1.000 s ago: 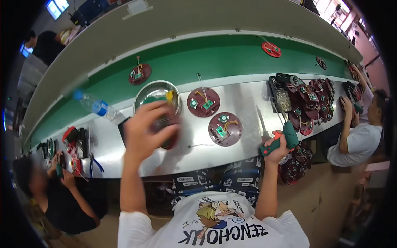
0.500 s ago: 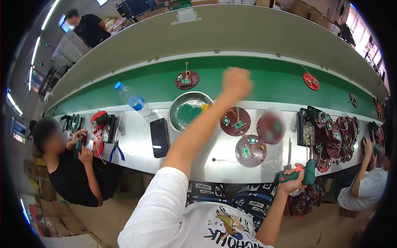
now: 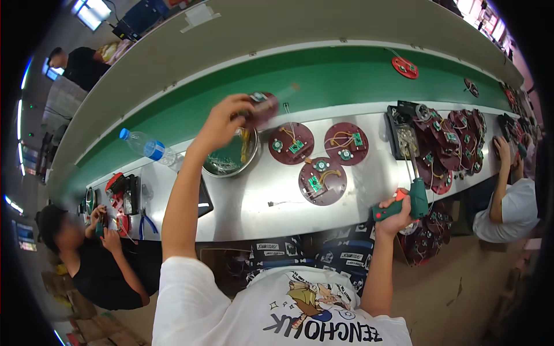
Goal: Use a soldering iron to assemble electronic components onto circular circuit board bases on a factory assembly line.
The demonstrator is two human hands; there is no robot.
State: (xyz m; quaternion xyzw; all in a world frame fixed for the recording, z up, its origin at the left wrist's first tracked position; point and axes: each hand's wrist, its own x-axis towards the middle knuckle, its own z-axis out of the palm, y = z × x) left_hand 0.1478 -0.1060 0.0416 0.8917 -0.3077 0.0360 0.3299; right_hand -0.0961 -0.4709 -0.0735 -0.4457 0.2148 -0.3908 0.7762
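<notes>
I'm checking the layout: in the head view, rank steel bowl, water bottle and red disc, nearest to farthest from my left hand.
From your left hand:
1. Steel bowl, just below it.
2. Water bottle, to its left.
3. Red disc, far upper right.

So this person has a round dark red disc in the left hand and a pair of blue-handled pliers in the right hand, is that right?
Not quite: the head view shows the right hand gripping a green pistol-shaped tool with red parts, not pliers. The left hand does hold a round dark red disc.
</notes>
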